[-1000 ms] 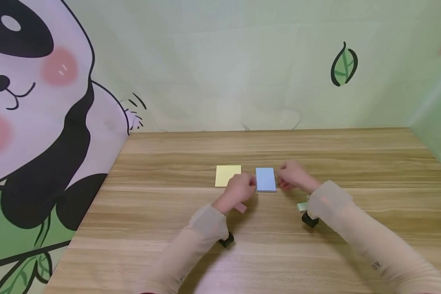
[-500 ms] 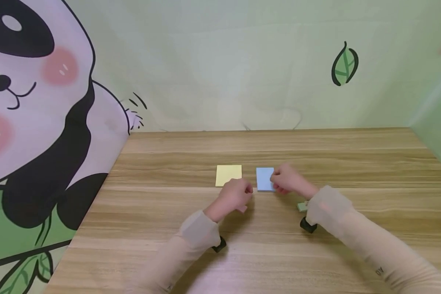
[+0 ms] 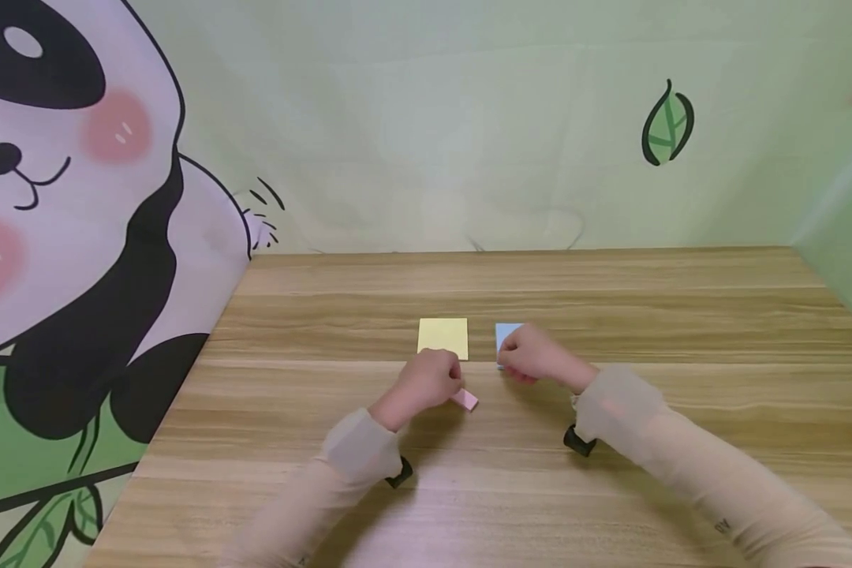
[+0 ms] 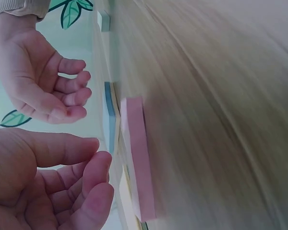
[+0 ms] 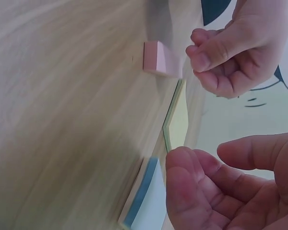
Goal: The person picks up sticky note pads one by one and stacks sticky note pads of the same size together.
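Observation:
My left hand [image 3: 422, 383] hovers over the pink sticky note pad [image 3: 465, 400], its fingers loosely curled and nothing between them. Part of that pad is hidden under the hand in the head view; the left wrist view shows the whole strip-like pink block [image 4: 138, 163] lying on the table. Above the blue sticky note pad [image 3: 507, 333] hangs my right hand [image 3: 536, 356], also loosely curled and holding nothing. In the right wrist view a gap shows between its thumb and index finger [image 5: 182, 167]. The square yellow sticky note pad [image 3: 443, 336] lies just beyond my left hand.
A small green pad [image 4: 103, 21] sits on the wooden table [image 3: 341, 308] near my right wrist, mostly hidden by the sleeve in the head view. Behind the table rises a printed backdrop [image 3: 426, 142] with a panda. Each wrist carries a small black camera [image 3: 580, 440].
My left hand has drawn back left and towards me, uncovering more of the pink pad. The right hand has moved left over the blue pad. The pads stay in place.

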### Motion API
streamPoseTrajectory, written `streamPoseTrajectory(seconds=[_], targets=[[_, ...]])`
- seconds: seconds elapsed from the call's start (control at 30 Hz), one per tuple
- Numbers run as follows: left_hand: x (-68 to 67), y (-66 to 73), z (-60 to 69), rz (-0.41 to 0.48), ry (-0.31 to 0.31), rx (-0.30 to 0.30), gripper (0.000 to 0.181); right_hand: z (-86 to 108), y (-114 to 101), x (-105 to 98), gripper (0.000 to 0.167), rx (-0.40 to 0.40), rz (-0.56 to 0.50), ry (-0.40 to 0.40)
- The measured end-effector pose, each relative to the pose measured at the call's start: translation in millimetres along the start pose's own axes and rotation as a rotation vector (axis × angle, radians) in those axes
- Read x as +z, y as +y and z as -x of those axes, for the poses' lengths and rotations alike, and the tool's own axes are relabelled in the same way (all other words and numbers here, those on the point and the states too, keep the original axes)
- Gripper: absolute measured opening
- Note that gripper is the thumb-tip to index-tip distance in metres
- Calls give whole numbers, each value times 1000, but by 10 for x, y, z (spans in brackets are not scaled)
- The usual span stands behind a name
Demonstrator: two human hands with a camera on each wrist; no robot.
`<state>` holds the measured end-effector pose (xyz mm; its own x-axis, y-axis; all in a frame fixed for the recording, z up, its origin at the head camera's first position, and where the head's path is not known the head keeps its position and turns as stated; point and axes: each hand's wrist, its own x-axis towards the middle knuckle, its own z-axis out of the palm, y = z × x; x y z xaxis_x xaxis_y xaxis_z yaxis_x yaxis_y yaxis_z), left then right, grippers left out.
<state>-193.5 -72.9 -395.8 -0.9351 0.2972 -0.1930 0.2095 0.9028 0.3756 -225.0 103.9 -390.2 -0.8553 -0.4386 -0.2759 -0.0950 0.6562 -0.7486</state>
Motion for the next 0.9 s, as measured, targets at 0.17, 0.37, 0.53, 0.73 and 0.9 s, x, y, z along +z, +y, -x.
streamPoseTrajectory(seconds=[0.17, 0.37, 0.53, 0.73, 0.9], targets=[[8, -75, -8, -27, -3, -37, 6, -22, -74, 64, 20, -9, 39, -21], [8, -115, 4, -31, 0, -63, 5, -77, -111, 150, 24, -57, 130, -35], [28, -150, 8, -34, 8, -57, 4, -124, -129, 225, 24, -49, 139, -45], [47, -165, 8, -39, 30, -44, 4, -185, -130, 313, 22, -30, 120, -61], [72, -172, 14, -49, 32, -30, 6, -218, -128, 379, 20, 3, 80, -73]])
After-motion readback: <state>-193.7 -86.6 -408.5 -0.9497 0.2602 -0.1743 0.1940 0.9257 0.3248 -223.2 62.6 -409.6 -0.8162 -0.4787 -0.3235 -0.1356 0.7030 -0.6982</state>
